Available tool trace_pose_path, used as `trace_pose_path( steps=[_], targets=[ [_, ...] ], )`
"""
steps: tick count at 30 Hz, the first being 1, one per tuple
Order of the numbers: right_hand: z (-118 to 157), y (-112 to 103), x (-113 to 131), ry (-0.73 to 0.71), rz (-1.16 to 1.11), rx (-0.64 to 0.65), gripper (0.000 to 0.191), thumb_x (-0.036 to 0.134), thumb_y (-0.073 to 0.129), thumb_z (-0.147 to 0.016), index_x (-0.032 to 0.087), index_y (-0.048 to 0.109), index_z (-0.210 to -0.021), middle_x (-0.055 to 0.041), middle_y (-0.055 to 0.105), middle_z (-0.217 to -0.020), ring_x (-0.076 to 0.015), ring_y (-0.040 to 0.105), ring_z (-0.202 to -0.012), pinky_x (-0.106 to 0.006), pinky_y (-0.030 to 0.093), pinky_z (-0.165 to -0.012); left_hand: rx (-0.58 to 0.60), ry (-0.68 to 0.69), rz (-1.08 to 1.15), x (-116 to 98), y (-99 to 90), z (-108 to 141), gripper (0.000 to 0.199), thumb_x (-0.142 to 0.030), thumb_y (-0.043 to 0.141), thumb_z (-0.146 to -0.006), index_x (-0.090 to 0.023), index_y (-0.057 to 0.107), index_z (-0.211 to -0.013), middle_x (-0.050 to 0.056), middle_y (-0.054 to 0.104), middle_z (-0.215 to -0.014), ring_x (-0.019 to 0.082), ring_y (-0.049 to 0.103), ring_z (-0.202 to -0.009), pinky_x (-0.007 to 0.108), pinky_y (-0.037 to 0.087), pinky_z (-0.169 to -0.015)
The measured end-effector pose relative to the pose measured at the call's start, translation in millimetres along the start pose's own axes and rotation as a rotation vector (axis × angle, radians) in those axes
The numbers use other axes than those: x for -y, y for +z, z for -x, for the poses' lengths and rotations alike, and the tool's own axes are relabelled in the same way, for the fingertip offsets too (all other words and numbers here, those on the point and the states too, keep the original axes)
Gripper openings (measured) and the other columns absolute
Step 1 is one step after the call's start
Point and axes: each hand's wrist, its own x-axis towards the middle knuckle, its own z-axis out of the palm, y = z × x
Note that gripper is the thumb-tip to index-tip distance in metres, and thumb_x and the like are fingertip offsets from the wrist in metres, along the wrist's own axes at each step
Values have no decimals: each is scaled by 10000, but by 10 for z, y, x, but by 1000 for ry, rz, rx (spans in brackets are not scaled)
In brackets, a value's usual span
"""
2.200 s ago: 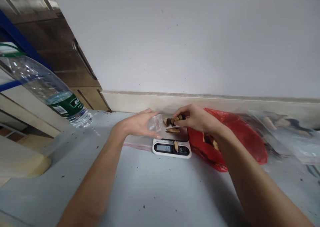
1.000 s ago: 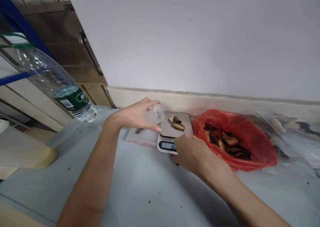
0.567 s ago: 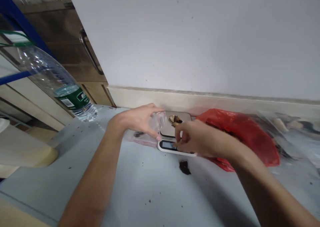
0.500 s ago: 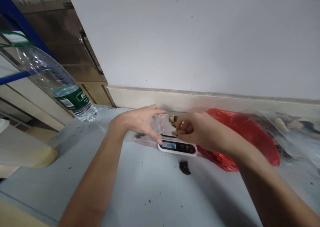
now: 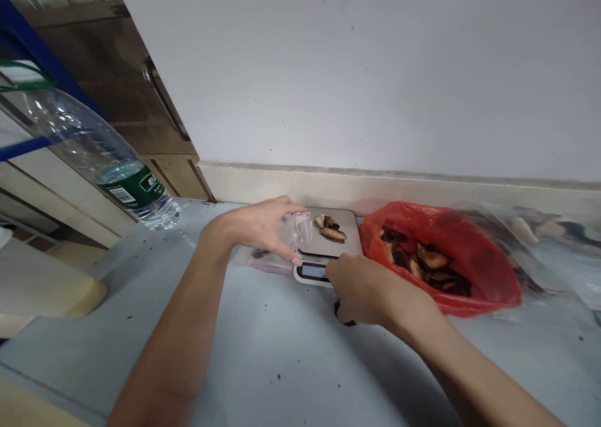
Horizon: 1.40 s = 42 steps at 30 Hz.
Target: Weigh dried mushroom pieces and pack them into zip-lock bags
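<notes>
Head view: the two hands are apart at a scale point(image 5: 353, 242) on the table point(image 5: 263, 352). The left hand point(image 5: 256, 226), thumb and fingers widely curved, holds a small clear bag point(image 5: 302, 228) with its mouth turned towards the scale; no brown piece can be made out inside. The right hand point(image 5: 364, 289) is bent over the scale's front right corner, beside a dark piece point(image 5: 347, 322) on the table; its fingertips are hidden, so whether they grip anything cannot be told.

A few dried pieces point(image 5: 332, 233) lie on the scale plate, ahead of and between the hands. The display point(image 5: 313, 271) is lit, its reading partly covered. Just beyond the right hand, a red bag point(image 5: 493, 264) stands open and holds many more such pieces — by judgement, only a small share is out on the plate, and none appears bagged in the left hand. Flat clear bags point(image 5: 270, 263) lie beneath the left hand.
</notes>
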Motion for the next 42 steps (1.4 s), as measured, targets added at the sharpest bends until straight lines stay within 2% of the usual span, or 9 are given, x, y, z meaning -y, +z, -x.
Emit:
trace_pose_path(
  steps=[5,8,14,16,20,22,27,37,42],
  targets=[
    [-3,-31,-106,-23,-53,-113,207,-2,669,-684,188,719,-750,-64,725,-753,-169,637,-593,-247,315,-479,18,2,-14,13,7,-13,975,-634,804,-631,-302,524,-1503,86,622,-1372,341,610,-1218,374,487,-1008],
    [8,-112,-226,-14,-215,-318,107,120,682,-785,206,666,-723,-8,644,-645,-141,548,-555,-255,338,-516,54,-22,-5,-38,1,-14,1028,-583,812,-629,-229,486,-1538,120,591,-1418,345,605,-1222,372,478,-1020],
    [-80,-192,-350,-70,-538,-698,250,375,671,-905,202,679,-725,-27,708,-693,-161,587,-607,-280,417,-594,6,-10,17,-45,-19,-4,1039,-667,774,-667,-236,453,-1557,122,566,-1453,360,577,-1275,383,461,-1036],
    [-150,-185,-394,-2,-487,-716,183,348,664,-908,189,751,-931,-77,771,-860,-216,675,-752,-295,457,-654,-11,-28,16,5,-25,2,1043,-697,754,-677,-238,445,-1560,120,564,-1446,351,583,-1261,377,466,-1024],
    [-342,-135,-482,-3,-367,-605,512,313,711,-884,201,661,-1381,-162,689,-1362,-282,683,-1129,-314,497,-850,-27,-45,15,103,-18,-9,1050,-730,737,-670,-267,430,-1561,112,535,-1458,340,559,-1281,370,474,-1011],
    [-435,-104,-514,-75,-322,-539,449,230,684,-882,207,700,-1330,-140,708,-1328,-247,694,-1082,-292,487,-858,-30,-43,26,126,-1,-29,1044,-715,742,-666,-244,444,-1548,122,529,-1452,345,543,-1299,378,472,-1027],
    [-518,-74,-605,-166,-387,-474,196,117,625,-852,200,790,-916,-38,798,-886,-187,692,-799,-277,487,-765,-18,-31,35,112,67,-114,1014,-662,761,-655,-193,477,-1508,142,535,-1407,347,572,-1235,398,498,-996],
    [-318,-155,-618,-534,-757,-657,142,288,697,-812,239,734,-940,-41,800,-1038,-230,734,-899,-399,582,-880,-140,111,93,-28,133,-165,815,-633,769,-742,-205,556,-1403,140,601,-1386,348,593,-1244,423,493,-1021],
    [-257,-174,-665,-662,-948,-831,189,213,622,-805,235,686,-981,-69,759,-1104,-248,711,-1103,-427,582,-946,-241,190,183,-56,88,-97,748,-534,756,-811,-206,538,-1446,141,590,-1479,332,567,-1342,451,470,-1099]
  ],
)
